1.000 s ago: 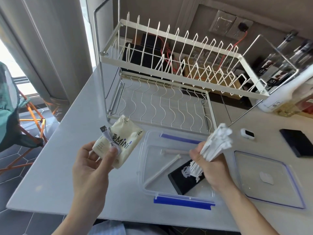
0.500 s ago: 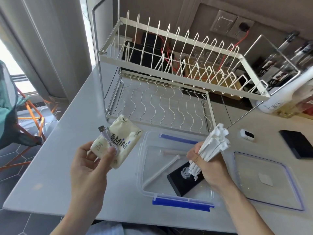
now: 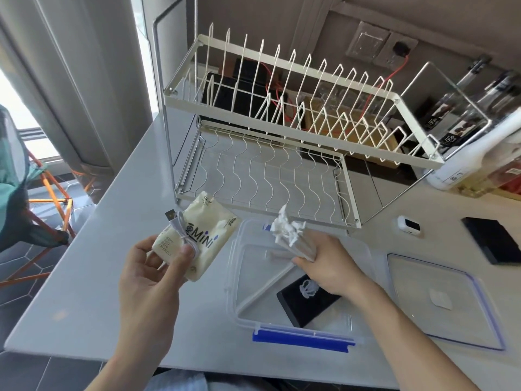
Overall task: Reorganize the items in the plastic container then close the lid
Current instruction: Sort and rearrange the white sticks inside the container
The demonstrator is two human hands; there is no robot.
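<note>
The left hand (image 3: 146,280) has its thumb pressed down over a coiled white USB cable (image 3: 180,235), pinning it against a cream tissue pack (image 3: 197,238) printed "MINI", with the other fingers curled behind the pack; both are held up above the white countertop (image 3: 84,277), left of the container. The right hand (image 3: 329,266) is curled round a bundle of white paper-wrapped sticks (image 3: 293,235) (straws, perhaps, though the blur makes it hard to say), their ragged ends pointing up and left over the container's far side. Beneath that hand sits the clear plastic container (image 3: 234,292), open, with a blue latch (image 3: 303,338) on its near edge. Inside lie a flat black card or case (image 3: 307,303) with a white emblem and a single long white stick (image 3: 267,283) set diagonally. The clear lid (image 3: 439,300) lies flat on the counter just right of the container, apart from it. Behind stands a cream wire dish rack (image 3: 282,131), and to the far right a small white device (image 3: 408,225) and a black slab (image 3: 493,239).
</note>
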